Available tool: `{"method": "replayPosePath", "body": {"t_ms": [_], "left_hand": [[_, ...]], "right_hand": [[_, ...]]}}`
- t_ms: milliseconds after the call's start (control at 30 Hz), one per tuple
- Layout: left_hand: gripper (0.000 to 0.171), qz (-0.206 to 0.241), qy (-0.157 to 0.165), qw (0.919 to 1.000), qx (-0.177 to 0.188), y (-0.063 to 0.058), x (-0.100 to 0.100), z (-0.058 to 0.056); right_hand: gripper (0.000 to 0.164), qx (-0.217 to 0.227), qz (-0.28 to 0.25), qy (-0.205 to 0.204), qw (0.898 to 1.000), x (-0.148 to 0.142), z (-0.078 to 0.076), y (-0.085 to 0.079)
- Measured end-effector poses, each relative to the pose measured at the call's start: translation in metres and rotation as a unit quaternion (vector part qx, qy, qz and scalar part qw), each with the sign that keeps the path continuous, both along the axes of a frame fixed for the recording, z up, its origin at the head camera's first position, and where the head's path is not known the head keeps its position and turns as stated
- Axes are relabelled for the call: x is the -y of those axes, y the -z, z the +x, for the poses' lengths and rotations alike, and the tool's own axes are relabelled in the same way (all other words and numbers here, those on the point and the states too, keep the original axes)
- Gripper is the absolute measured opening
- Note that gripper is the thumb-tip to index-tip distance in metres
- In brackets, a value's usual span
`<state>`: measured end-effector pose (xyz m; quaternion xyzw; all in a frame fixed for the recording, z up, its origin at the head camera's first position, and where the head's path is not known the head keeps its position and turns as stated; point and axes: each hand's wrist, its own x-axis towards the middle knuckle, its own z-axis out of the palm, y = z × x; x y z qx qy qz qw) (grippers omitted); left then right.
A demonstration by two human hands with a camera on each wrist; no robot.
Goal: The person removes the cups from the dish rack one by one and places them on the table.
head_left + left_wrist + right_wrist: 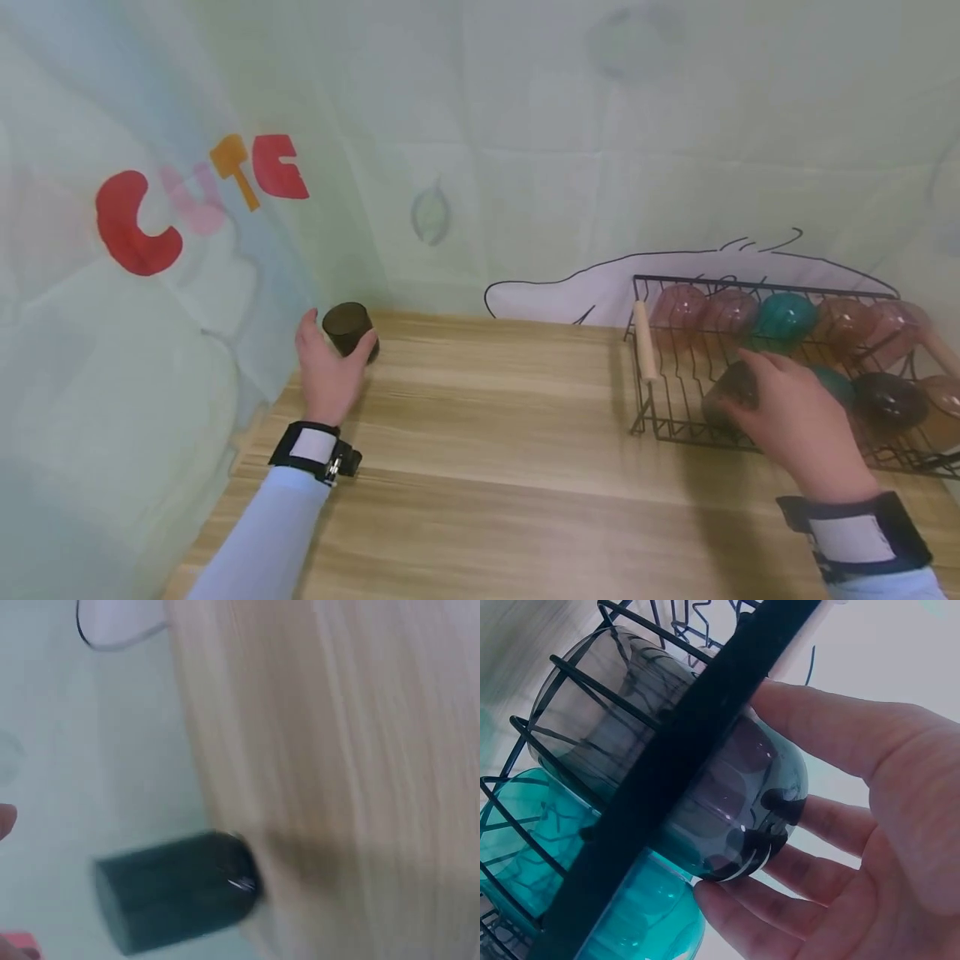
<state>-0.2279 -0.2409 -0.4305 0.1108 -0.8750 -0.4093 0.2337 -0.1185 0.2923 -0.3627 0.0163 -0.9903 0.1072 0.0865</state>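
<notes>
left hand (332, 371): you have fingers and thumb spread wide about the dark cup (347, 323); whether the thumb touches it, you cannot tell.
dark cup: it stands upright on the bench (487, 433), just beyond your left palm, mouth up, long axis vertical; your left hand is far the nearer.
right hand (798, 412): you hold the smoky cup (739, 787) by its rounded base, thumb on one side, fingers on the other.
smoky cup: it sits in the wire rack (678, 432), directly under your right hand, base toward your palm; its long axis runs from your palm into the rack.
between hands: bare wood separates your left hand from the rack's wooden handle (646, 342).
left wrist view: it shows fingertips at the edge, apart from the dark cup; the head view hides that gap.
right wrist view: it shows a teal cup (649, 907) just beside the smoky cup, and your fingertips, which the head view mostly covers.
</notes>
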Motion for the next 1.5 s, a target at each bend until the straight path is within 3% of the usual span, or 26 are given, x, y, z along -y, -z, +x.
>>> {"method": "replayPosePath", "body": {"t_ms": [167, 333, 467, 600, 800, 1067, 1333, 1500], "left_hand": [[0.088, -0.053, 0.047, 0.9964, -0.047, -0.013, -0.032, 0.025], [0.084, -0.039, 0.091, 0.9939, -0.048, -0.014, -0.068, 0.051], [0.082, 0.006, 0.124, 0.9921, -0.016, -0.007, -0.096, 0.071], [0.082, 0.059, 0.153, 0.9855, 0.043, 0.0, -0.118, 0.086], [0.081, 0.104, 0.181, 0.974, 0.089, 0.005, -0.139, 0.095], [0.074, 0.147, 0.207, 0.9612, 0.107, 0.003, -0.151, 0.102], [0.079, 0.215, 0.233, 0.9379, 0.141, -0.006, -0.158, 0.108], [0.075, 0.253, 0.249, 0.9213, 0.16, -0.013, -0.164, 0.108]], "right_hand": [[0.072, 0.01, -0.007, -0.002, 1.0, -0.001, 0.004, 0.002], [0.071, 0.008, 0.0, -0.007, 1.0, -0.003, 0.007, 0.005], [0.069, -0.003, 0.001, -0.012, 1.0, -0.004, 0.008, 0.006], [0.067, -0.018, -0.004, -0.021, 1.0, -0.004, 0.007, 0.005], [0.065, -0.038, -0.008, -0.017, 0.999, -0.003, 0.004, -0.001], [0.069, -0.082, -0.022, -0.015, 0.996, 0.005, 0.006, -0.011], [0.073, -0.145, -0.069, -0.021, 0.987, 0.027, 0.013, -0.025], [0.075, -0.191, -0.124, -0.015, 0.974, 0.047, 0.018, -0.027]]}}
